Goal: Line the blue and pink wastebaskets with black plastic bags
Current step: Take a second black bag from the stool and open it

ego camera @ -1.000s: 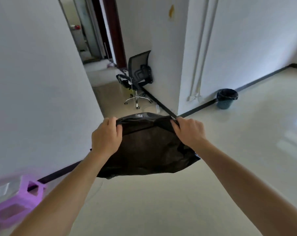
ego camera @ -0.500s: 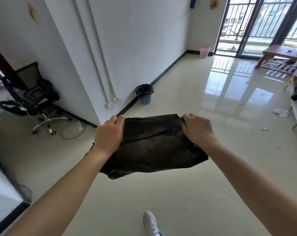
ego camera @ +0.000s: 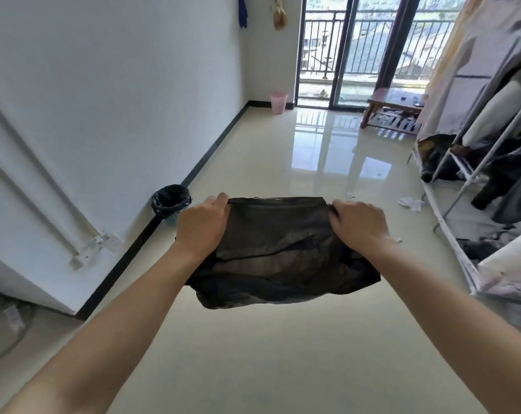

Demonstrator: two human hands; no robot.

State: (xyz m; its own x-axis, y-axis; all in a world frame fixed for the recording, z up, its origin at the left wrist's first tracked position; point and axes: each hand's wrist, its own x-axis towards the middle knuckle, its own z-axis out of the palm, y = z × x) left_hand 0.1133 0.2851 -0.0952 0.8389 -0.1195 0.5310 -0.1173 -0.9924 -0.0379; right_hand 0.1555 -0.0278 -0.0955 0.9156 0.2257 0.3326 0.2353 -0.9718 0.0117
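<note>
Left hand (ego camera: 201, 227): closed in a pinch on the left corner of the bag's top edge, thumb on the near side.
Right hand (ego camera: 358, 224): closed the same way on the right corner; both arms are stretched out in front at about the same height.
Bag (ego camera: 280, 252): black, thin enough to see through, held in the air between the two hands. The top edge is pulled flat and taut; the body sags and wrinkles below it. I cannot tell whether the mouth is parted yet.
Blue bin (ego camera: 171, 204): on the floor against the left wall, just left of the left hand; a black liner already seems to be folded over its rim.
Pink bin (ego camera: 278, 103): far off by the balcony door, well apart from the hands; I cannot make out a liner in it, so it is probably the one left to do.
Risk, tearing: the film looks flimsy; pulling the corners further apart could split the seam or rip the edge.
Risk, mouth stuck: the two layers may cling, so the bag could reach the bin unopened.
Risk, slipping: each grip is only a small pinch on slick plastic; one corner could slide free on the walk.
Risk, footing: paper scraps (ego camera: 410, 203) lie on the glossy floor (ego camera: 283, 354) to the right, and the held-up bag hides part of the way ahead.
</note>
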